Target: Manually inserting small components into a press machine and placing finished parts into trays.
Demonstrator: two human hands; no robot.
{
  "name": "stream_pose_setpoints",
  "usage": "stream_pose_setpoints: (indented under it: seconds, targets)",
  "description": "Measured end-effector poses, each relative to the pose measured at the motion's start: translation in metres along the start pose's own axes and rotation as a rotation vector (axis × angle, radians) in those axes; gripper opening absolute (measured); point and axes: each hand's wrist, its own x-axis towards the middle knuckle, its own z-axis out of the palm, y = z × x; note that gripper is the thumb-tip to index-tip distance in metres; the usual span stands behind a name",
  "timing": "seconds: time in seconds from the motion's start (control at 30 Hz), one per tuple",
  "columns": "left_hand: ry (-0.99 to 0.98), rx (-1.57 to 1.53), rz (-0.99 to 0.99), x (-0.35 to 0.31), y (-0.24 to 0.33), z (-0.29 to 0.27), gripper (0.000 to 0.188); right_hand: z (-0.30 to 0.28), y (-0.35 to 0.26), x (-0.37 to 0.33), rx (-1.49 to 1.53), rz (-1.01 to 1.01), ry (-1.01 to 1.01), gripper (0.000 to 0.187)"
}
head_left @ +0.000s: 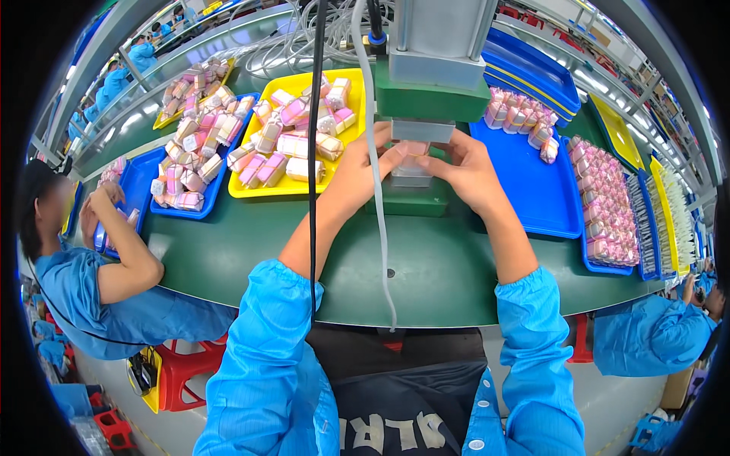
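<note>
A small pink-and-white wrapped block (411,149) sits in the clear fixture (411,176) of a bench press, between the fixture and the grey upper plate (423,131). From the left, my left hand (363,161) closes on the block, its thumb at the near side. My right hand (470,164) comes in from the other side, thumb also against the block and fingers curled behind. Above both hands is the press's green head (432,100); its green base (411,207) stands on the table. The fingers' far ends are hidden behind the plate and block.
On the left, a yellow tray (237,187) and a blue tray (176,211) hold piled blocks. To the right, a blue tray (525,199) has several blocks at its far end, beside dense rows of blocks (604,201). A black cable (313,152) and a grey hose (374,152) hang in front. Co-workers sit at both sides.
</note>
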Motion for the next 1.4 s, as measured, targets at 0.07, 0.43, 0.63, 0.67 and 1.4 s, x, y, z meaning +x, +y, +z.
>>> stream_pose_setpoints:
  seconds: [0.07,0.43,0.63,0.67,1.4]
  targets:
    - [0.024,0.073,0.058,-0.001,0.002,-0.001,0.027,0.003,-0.002,-0.001,-0.075,-0.003,0.011,0.039]
    - [0.115,0.335,0.223,0.0,-0.014,0.002,0.034,0.005,0.003,-0.005,-0.509,-0.299,0.107,0.034]
    - [0.109,0.378,0.175,-0.004,-0.009,0.002,0.032,0.009,0.002,-0.011,-0.412,-0.201,0.104,0.033]
    - [0.115,0.377,0.197,-0.004,-0.008,0.003,0.032,0.011,0.002,-0.01,-0.41,-0.233,0.106,0.033]
    - [0.024,0.276,0.09,-0.009,-0.016,0.001,0.028,0.007,0.026,-0.018,-0.68,-0.237,-0.006,0.054]
